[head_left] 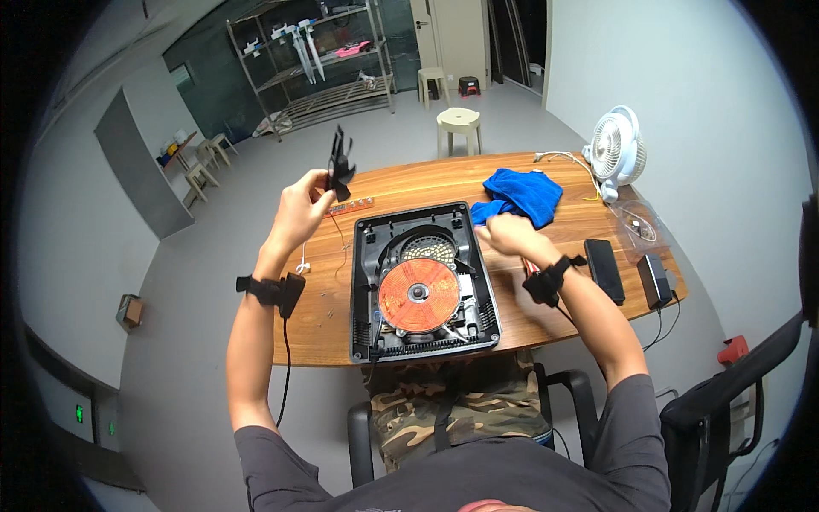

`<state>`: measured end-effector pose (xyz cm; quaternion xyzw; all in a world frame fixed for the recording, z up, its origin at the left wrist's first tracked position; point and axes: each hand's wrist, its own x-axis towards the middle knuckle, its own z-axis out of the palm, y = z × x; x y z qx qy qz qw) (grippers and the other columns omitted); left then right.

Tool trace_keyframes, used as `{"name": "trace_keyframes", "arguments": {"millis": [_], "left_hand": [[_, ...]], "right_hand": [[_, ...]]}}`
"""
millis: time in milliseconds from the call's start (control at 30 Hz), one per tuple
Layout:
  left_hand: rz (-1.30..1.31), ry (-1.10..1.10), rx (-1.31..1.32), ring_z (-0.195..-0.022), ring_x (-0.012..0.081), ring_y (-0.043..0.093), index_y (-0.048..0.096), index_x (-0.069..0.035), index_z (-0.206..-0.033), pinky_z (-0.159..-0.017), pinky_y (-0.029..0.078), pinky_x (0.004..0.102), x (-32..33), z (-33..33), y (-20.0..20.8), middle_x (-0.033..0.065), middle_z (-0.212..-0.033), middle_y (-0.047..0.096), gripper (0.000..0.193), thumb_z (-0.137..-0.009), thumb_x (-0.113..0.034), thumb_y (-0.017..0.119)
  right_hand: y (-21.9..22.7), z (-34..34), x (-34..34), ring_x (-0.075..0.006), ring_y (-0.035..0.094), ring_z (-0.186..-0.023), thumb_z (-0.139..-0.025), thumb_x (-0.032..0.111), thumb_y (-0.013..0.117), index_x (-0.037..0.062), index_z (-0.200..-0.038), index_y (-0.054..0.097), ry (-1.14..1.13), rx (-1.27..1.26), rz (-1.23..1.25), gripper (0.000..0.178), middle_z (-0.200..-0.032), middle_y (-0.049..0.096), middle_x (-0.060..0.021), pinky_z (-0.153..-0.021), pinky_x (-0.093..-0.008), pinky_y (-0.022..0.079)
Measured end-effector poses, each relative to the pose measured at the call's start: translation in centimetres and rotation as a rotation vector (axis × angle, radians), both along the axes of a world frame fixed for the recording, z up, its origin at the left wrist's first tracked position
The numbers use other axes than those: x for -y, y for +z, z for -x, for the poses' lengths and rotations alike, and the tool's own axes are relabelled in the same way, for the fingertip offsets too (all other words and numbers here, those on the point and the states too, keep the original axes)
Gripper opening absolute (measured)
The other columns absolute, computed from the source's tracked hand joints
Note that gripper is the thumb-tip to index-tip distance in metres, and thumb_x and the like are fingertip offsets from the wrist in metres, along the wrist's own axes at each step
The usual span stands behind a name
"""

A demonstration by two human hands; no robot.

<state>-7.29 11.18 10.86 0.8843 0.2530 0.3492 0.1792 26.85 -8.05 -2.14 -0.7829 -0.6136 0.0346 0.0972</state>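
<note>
- My left hand (300,209) is raised over the left part of the wooden table (409,183), fingers pinched shut on one black fan impeller (340,162), which I hold upright in the air, clear of the tabletop.
- My right hand (509,235) rests at the right upper edge of the one opened induction cooker (422,282); its fingers are curled, and I cannot tell whether they grasp anything.
- The cooker lies flat in the middle of the table with its top off: one orange coil disc (418,294) sits in its centre, and one round grille opening (429,247) shows just behind the disc.
- One blue cloth (522,194) lies bunched just behind my right hand.
- One small white fan (616,149) stands at the table's far right corner.
- Two dark flat devices (604,269) lie side by side near the right edge, well apart from the cooker.
- I wear one black strap on each wrist, two in all.
- One pale stool (459,126) stands behind the table.
</note>
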Motion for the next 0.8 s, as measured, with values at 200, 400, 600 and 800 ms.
{"name": "trace_keyframes", "arguments": {"millis": [200,400,600,800], "left_hand": [[-0.001,-0.089,-0.041,-0.07,0.0168,0.065,0.063,0.006,-0.113,-0.066,0.053,0.0313,2.8,-1.7,-1.4,0.0141,-0.086,0.071,0.032,-0.087,-0.01,0.072],[0.178,-0.165,-0.082,-0.073,0.0163,0.066,0.062,0.005,-0.115,-0.069,0.054,0.031,4.8,-3.1,-2.0,0.0138,-0.091,0.073,0.032,-0.089,-0.01,0.069],[0.295,-0.271,-0.015,-0.075,0.0157,0.067,0.062,0.004,-0.115,-0.07,0.054,0.031,5.6,-5.6,-2.3,0.0129,-0.092,0.073,0.031,-0.09,-0.011,0.07],[0.194,-0.248,0.038,-0.072,0.016,0.065,0.063,0.005,-0.113,-0.068,0.053,0.0314,8.5,-7.2,-1.3,0.0128,-0.089,0.073,0.031,-0.088,-0.013,0.073]], "right_hand": [[-0.5,-6.2,-3.3,-0.042,0.053,-0.119,-0.082,0.033,0.079,0.0062,-0.124,0.056,-0.256,0.17,-0.31,0.056,-0.129,0.051,-0.0218,-0.091,-0.0546,0.05],[-4.9,-12.4,-4.9,-0.0383,0.062,-0.11,-0.09,0.023,0.066,0.01,-0.118,0.062,-0.397,0.215,-0.296,0.031,-0.118,0.061,-0.0194,-0.088,-0.0543,0.051],[1.4,-15.2,-6.3,-0.0262,0.066,-0.086,-0.101,0.026,0.056,0.0001,-0.104,0.063,-0.401,-0.66,-1.068,0.027,-0.089,0.066,-0.0126,-0.077,-0.0399,0.053],[13.0,-1.7,-2.2,-0.0107,0.062,-0.088,-0.106,0.027,0.054,0.0095,-0.105,0.064,0.222,-1.747,-0.895,0.021,-0.096,0.067,-0.0002,-0.08,-0.0298,0.053]]}}
